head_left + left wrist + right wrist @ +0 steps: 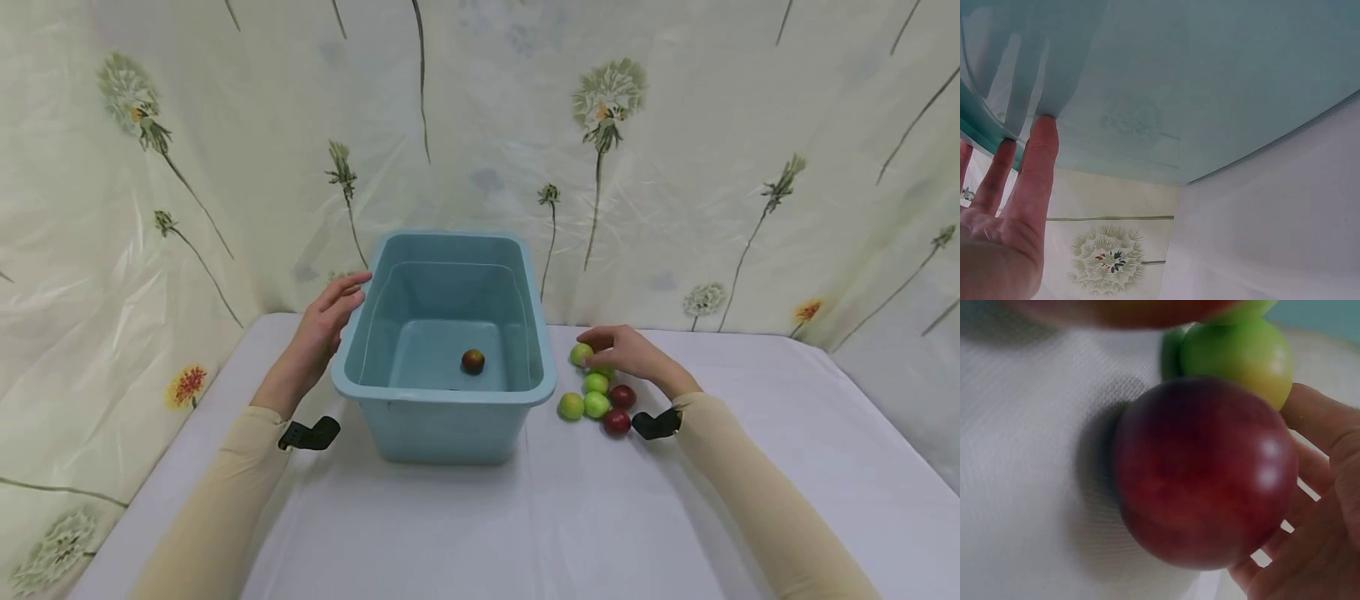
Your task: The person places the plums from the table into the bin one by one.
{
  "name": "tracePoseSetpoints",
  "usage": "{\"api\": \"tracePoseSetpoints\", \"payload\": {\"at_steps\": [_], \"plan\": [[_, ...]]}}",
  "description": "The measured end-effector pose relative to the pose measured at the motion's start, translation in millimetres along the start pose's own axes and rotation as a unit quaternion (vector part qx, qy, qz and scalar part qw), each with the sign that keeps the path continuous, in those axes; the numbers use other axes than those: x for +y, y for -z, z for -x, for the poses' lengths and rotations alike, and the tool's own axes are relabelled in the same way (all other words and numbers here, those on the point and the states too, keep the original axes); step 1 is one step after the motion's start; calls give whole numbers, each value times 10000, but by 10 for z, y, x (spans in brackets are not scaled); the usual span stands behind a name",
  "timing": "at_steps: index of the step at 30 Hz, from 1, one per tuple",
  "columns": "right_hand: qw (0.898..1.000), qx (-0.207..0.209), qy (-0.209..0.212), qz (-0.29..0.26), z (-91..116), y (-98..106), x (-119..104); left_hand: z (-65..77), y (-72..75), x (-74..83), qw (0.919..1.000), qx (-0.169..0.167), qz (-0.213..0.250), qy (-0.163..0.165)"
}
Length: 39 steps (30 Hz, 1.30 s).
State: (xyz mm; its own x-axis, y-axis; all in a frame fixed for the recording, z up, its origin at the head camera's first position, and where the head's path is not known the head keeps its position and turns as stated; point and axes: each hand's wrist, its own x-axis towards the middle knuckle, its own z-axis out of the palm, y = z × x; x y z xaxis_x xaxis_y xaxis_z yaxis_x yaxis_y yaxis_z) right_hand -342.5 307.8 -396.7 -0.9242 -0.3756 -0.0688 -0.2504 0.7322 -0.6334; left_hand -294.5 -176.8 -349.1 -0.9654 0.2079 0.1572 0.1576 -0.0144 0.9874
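Observation:
A deep blue plastic tub (442,425) stands on the table with one reddish-brown plum (472,361) on its floor; its near wall partly hides something dark beside it. My left hand (318,329) is at the tub's left side, fingers extended; in the left wrist view its fingertips (1045,128) meet the tub wall near the rim. To the right of the tub, my right hand (626,350) curls its fingers and thumb round a green plum (581,354) at the far end of a loose group. A dark red plum (1204,472) fills the right wrist view, covering part of that hand.
Several green plums (596,405) and a few red plums (617,422) lie close together on the white tablecloth (450,533), between the tub and my right wrist. A curtain (480,125) printed with dandelions hangs behind the table and along its left side.

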Motion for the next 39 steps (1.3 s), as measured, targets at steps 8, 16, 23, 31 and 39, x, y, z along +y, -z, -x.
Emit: {"api": "tracePoseSetpoints", "payload": {"at_steps": [8,16,23,31,39], "plan": [[9997,22,-127,-189,23,-1,5,-7,-6,-9,10000,44,-53,-20],[9994,4,-160,-321,6,-2,55,-8,-11,-7,10000,34,-76,-16],[9993,126,-94,-344,1,13,64,-5,-12,-7,10000,35,-71,-14],[9988,165,156,-436,31,32,-19,5,-14,6,10000,37,-82,-3],[9975,155,305,-619,57,54,-95,7,-15,6,9999,43,-91,17]]}}
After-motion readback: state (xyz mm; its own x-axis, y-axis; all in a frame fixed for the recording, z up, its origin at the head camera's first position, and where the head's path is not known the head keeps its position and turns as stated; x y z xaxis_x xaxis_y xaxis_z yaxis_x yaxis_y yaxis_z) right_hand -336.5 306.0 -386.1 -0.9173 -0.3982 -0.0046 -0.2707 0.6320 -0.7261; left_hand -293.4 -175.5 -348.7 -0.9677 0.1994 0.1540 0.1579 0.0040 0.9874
